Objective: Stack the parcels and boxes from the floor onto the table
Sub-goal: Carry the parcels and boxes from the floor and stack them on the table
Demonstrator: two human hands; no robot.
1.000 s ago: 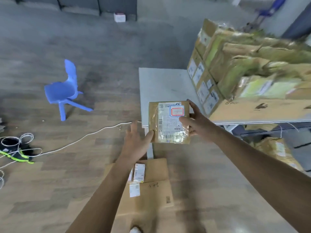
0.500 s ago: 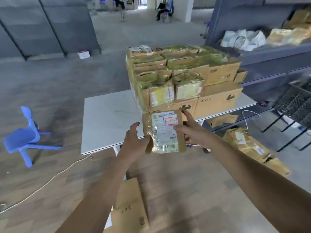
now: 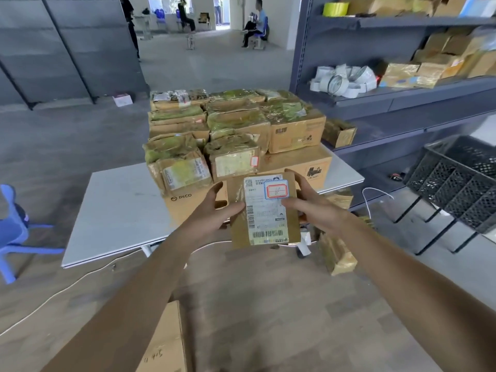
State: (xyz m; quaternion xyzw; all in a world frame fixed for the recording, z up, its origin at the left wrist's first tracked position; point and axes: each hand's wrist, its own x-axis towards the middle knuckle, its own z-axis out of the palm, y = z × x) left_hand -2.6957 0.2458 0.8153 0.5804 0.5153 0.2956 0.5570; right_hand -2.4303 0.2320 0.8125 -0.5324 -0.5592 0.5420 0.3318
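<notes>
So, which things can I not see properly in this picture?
- small parcel, head view: its back face is turned away; label print too small to read.
- left hand and right hand: fingers behind the parcel are hidden by it.
- stack of boxes on the table: rear rows hidden by the front ones.
- floor box: cut off by the bottom edge.
- blue chair: cut off by the left edge.

boxes (image 3: 236, 135) on table (image 3: 118, 210), shelving (image 3: 402, 98) right
</notes>
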